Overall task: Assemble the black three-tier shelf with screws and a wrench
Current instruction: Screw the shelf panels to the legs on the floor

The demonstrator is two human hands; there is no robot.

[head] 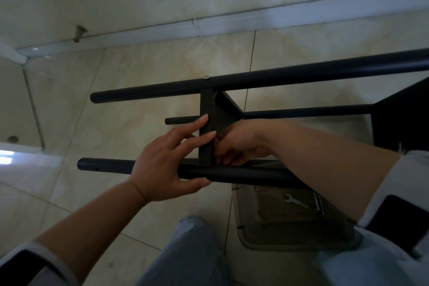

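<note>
The black shelf frame lies on its side over the tiled floor. Its upper tube leg (267,78) carries a silver screw head (206,77). A black shelf board (206,123) stands on edge between the legs. My left hand (167,162) holds the near tube leg (243,175) with the thumb under it, its straight fingers touching the board's edge. My right hand (236,144) reaches behind the board near the leg joint with curled fingers; what they hold is hidden. A silver wrench (294,201) lies below.
A grey tray (255,239) on the floor holds the wrench and several screws (318,202). A second black shelf board (404,118) sits at the right. A wall with a white baseboard (209,25) runs behind. My jeans-clad knee (192,239) is at the bottom.
</note>
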